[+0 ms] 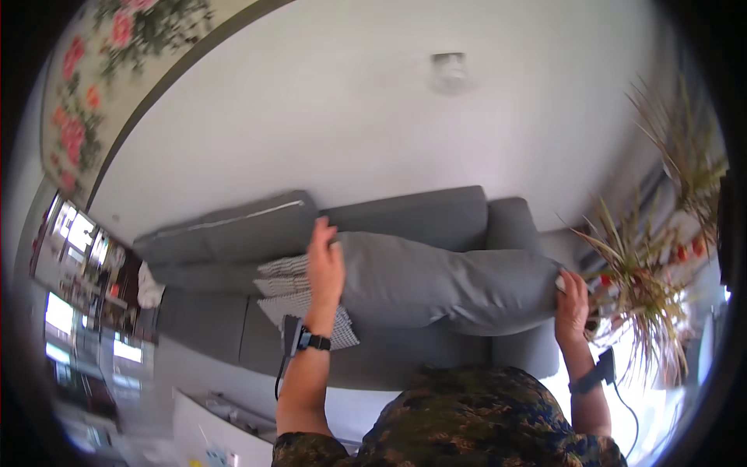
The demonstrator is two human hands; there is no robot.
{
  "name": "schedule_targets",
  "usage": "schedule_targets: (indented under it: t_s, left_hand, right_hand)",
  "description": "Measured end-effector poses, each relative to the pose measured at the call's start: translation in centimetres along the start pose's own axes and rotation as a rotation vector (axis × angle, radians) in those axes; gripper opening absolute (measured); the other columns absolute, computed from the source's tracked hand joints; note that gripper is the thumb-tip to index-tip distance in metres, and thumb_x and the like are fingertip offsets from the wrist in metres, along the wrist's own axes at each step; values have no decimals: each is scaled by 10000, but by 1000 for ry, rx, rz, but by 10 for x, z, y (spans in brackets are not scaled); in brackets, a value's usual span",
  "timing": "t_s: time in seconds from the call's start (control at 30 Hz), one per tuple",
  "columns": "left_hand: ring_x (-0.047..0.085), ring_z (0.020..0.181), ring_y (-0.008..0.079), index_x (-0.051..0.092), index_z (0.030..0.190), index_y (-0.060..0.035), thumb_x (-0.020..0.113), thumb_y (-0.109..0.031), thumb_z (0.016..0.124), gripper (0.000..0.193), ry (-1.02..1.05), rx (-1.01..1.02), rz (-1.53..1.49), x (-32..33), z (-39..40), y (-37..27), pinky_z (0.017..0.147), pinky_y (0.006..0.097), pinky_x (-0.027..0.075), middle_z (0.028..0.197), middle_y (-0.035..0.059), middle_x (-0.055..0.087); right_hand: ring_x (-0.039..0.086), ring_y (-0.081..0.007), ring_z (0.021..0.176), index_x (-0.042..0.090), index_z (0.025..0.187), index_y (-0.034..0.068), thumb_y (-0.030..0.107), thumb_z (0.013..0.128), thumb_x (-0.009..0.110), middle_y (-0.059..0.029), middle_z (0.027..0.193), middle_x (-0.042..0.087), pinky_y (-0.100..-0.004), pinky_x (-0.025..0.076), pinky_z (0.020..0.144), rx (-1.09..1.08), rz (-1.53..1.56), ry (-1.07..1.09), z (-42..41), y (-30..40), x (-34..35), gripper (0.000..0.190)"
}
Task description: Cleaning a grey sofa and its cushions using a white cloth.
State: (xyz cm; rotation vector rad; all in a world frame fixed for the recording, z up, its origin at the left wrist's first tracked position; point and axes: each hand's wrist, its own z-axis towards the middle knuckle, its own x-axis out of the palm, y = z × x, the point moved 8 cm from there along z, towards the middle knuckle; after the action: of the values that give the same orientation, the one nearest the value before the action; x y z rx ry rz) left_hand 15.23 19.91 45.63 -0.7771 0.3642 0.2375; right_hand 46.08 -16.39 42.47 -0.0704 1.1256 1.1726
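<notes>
A long grey sofa back cushion (432,283) is raised in front of me over the grey sofa (373,356), with a fold near its middle. My left hand (325,262) is at its left end, fingers pointing up and flat against the edge. At the right end, my right hand (572,303) grips the cushion's upper corner. Several patterned black-and-white throw pillows (286,298) lie on the seat beside my left forearm, partly hidden by it. Another grey back cushion (251,225), with a pale line along it, leans on the backrest to the left.
Spiky-leaved plants (630,274) stand close to my right hand. A white wall (373,134) rises behind the sofa. White cloth (150,286) lies at the sofa's far left end. A white table (222,435) is at the lower left.
</notes>
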Motion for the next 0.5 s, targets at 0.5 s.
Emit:
schedule_targets:
  t_s: [0.5]
  left_hand:
    - [509, 851, 263, 531, 864, -63, 619, -239, 742, 231, 3, 85, 461, 23, -7, -7, 618, 393, 446, 865, 64, 530]
  right_hand:
    - [537, -337, 936, 508, 1121, 30, -17, 778, 475, -172, 1032, 557, -403, 418, 822, -127, 4, -36, 41, -27, 34, 347]
